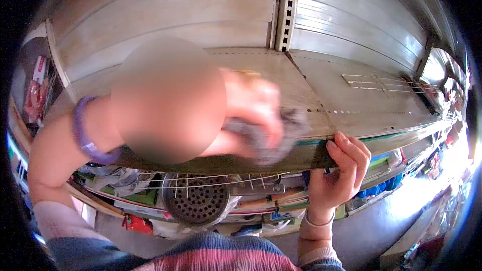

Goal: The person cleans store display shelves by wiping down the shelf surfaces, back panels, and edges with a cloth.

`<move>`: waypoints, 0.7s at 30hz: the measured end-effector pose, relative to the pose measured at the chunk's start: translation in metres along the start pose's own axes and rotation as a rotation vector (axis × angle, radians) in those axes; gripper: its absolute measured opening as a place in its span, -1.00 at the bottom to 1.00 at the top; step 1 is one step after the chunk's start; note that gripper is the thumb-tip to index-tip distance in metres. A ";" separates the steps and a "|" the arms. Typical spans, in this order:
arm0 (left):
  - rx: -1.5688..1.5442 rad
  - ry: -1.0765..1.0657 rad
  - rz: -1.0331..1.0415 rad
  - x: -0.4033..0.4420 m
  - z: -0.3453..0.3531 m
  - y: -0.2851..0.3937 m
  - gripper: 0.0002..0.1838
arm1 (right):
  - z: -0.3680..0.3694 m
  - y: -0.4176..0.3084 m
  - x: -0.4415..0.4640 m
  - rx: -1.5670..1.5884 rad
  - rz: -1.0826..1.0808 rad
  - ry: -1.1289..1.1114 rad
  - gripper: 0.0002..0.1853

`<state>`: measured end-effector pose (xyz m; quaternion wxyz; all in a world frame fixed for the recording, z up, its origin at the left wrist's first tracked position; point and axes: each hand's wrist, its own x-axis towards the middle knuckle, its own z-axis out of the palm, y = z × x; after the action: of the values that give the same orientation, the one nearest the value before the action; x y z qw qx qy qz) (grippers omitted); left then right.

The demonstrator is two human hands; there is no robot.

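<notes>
Half done or nearly finished, I can't tell: left hand (255,103) clutches a grey cloth (296,123), right hand (344,170) grips the shelf's near edge (394,139).

A light metal shelf (321,90) spans the middle of the frame and runs toward the right side. A dark seam (305,77) divides its panels, and small holes (351,112) line up near the front edge (396,139). A thin wire rack (381,84) lies on the panel right of the seam, in the right half of the frame.
</notes>
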<state>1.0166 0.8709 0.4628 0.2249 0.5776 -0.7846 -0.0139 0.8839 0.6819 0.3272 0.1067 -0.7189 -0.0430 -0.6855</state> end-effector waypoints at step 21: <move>0.124 -0.065 -0.606 -0.169 -0.076 0.016 -0.77 | 0.007 -0.007 0.000 -0.073 0.014 0.063 -0.60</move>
<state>1.0696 1.0483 0.4788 0.1498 0.7972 -0.5827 -0.0508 0.8889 0.6904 0.3272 0.0865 -0.7005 -0.0095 -0.7083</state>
